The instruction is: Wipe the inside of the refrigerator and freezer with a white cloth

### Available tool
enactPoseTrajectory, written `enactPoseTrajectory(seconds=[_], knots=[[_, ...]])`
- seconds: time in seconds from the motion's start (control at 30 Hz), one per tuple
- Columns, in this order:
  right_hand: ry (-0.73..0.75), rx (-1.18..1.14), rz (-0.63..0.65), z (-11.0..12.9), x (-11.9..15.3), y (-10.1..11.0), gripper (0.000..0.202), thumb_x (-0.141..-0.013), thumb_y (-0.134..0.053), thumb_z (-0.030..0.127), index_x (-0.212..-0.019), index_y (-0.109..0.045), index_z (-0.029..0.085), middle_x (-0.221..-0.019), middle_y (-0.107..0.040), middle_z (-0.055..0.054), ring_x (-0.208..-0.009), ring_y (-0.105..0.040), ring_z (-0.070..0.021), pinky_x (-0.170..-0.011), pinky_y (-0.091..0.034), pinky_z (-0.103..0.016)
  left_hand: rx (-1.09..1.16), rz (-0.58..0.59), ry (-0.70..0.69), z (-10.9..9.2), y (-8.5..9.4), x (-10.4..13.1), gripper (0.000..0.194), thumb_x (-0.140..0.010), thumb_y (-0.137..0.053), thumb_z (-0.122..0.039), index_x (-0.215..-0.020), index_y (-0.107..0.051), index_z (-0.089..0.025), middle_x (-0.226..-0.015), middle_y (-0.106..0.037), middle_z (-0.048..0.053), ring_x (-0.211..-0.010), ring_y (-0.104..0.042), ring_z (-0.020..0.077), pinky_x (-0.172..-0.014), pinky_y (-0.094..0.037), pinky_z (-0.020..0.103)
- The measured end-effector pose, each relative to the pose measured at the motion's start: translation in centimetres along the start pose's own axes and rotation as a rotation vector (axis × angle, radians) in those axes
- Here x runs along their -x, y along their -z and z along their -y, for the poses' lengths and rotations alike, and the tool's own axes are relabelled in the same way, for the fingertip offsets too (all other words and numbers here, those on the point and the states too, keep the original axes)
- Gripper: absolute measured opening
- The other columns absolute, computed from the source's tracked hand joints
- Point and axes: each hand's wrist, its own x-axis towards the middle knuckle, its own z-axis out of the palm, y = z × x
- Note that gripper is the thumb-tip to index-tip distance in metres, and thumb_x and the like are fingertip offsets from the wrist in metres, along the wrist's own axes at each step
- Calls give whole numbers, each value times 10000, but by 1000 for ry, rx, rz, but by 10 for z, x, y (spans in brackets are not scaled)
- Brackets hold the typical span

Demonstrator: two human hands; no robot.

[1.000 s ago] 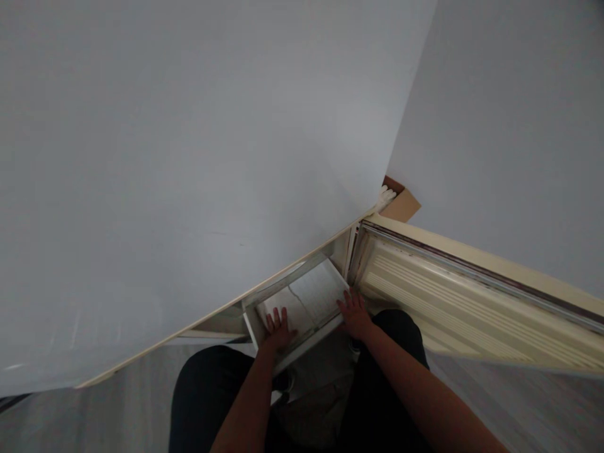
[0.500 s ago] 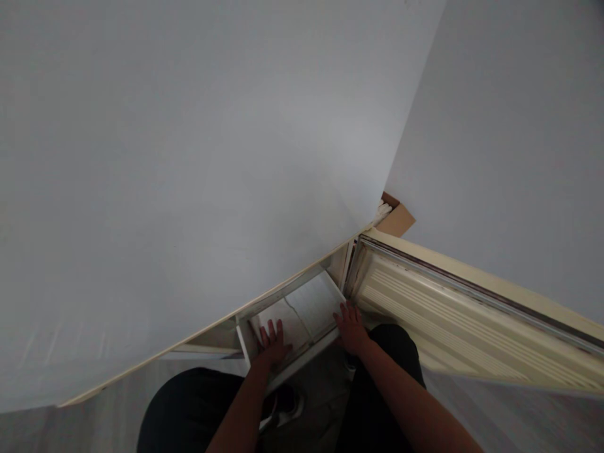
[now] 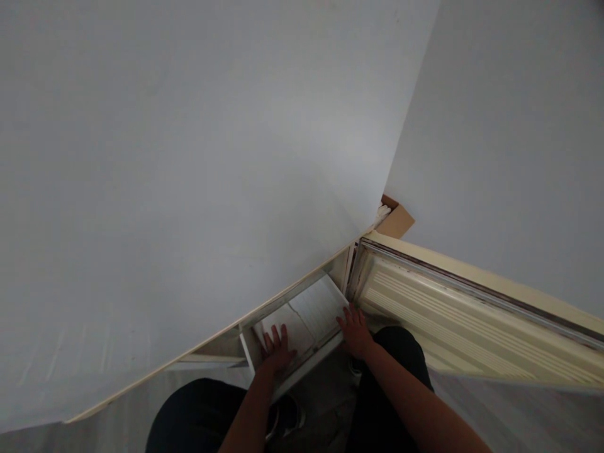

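A shallow white drawer (image 3: 309, 363) is pulled out low between my knees, from under a wide pale grey surface (image 3: 212, 176). Flat white boxes or packets (image 3: 318, 305) lie inside it. My left hand (image 3: 278, 349) reaches into the drawer's left part with its fingers spread over the contents. At the drawer's front right corner rests my right hand (image 3: 353, 327), its fingers apart on the rim. Neither hand visibly grips anything.
An opened cream ribbed door (image 3: 448, 314) with a metal-edged frame stands on the right, close to my right knee. Behind its hinge side is an open cardboard box (image 3: 399, 220) holding white items. My knees and shoes flank the drawer above a grey floor (image 3: 127, 406).
The drawer sits slightly farther right and lower in view, and both hands have shifted the same way. Their spread poses look much the same.
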Motion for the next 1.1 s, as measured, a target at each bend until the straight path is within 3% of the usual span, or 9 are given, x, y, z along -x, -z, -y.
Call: enactPoseTrajectory(seconds=[0.93, 1.1], knots=[[-3, 7, 30, 3, 2, 7, 805, -863, -719, 456, -1553, -458, 134, -1667, -208, -248, -1565, -52, -441, -1263, -64, -605, 9, -52, 9, -3, -1, 3, 874, -948, -476, -390, -1656, 1, -203, -1681, 249, 152, -1530, 207, 452, -1216, -111, 667], [2, 2, 17, 1, 2, 5, 813, -857, -729, 462, -1550, -460, 132, -1667, -209, -252, -1567, -42, -438, -1265, -48, -595, -5, -73, 12, -6, 0, 4, 855, -949, -457, -349, -1657, -2, -197, -1702, 183, 183, -1558, 134, 452, -1196, -193, 669]])
